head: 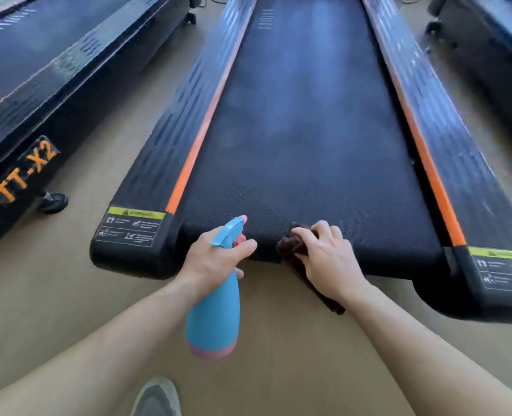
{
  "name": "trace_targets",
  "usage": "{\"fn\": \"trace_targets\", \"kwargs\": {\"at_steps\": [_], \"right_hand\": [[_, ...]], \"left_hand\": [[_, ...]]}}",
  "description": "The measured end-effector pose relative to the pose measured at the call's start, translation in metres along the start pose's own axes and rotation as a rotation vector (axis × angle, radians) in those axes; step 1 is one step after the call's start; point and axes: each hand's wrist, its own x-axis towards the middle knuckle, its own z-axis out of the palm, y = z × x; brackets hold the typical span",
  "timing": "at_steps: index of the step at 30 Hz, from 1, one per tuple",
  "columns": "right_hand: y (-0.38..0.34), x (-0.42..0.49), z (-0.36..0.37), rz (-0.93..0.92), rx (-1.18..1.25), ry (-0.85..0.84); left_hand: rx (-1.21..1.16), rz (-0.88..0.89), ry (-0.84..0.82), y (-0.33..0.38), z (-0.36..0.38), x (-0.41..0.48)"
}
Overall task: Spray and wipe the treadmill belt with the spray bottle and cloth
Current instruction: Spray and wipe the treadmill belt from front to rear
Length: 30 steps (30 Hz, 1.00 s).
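Observation:
The black treadmill belt (302, 130) runs away from me between two orange-striped side rails. My left hand (215, 259) grips a light blue spray bottle (214, 316) with a pink base, its nozzle pointing at the belt's near end. My right hand (326, 256) holds a dark brown cloth (290, 244) against the belt's near edge; part of the cloth hangs down below my wrist.
Another treadmill marked TT-X2 (23, 172) stands at the left, a third (494, 40) at the right. Beige floor (68, 295) lies between them. Warning stickers (131, 226) sit on the rear corner caps. My grey shoe (157, 397) shows at the bottom.

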Motion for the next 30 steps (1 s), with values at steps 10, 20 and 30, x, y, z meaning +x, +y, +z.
{"fn": "trace_targets", "kwargs": {"at_steps": [10,20,30], "right_hand": [[0.102,-0.121,-0.026,0.546,0.13,0.275],[0.126,-0.128,-0.034,0.568,0.121,0.323],[0.176,0.044,-0.054,0.469,-0.202,0.073]], "left_hand": [[0.054,0.103,-0.373,0.037,0.146,0.019],[0.392,0.15,-0.4,0.059,0.21,0.043],[0.344,0.118,-0.293,0.046,0.173,0.045]]}}
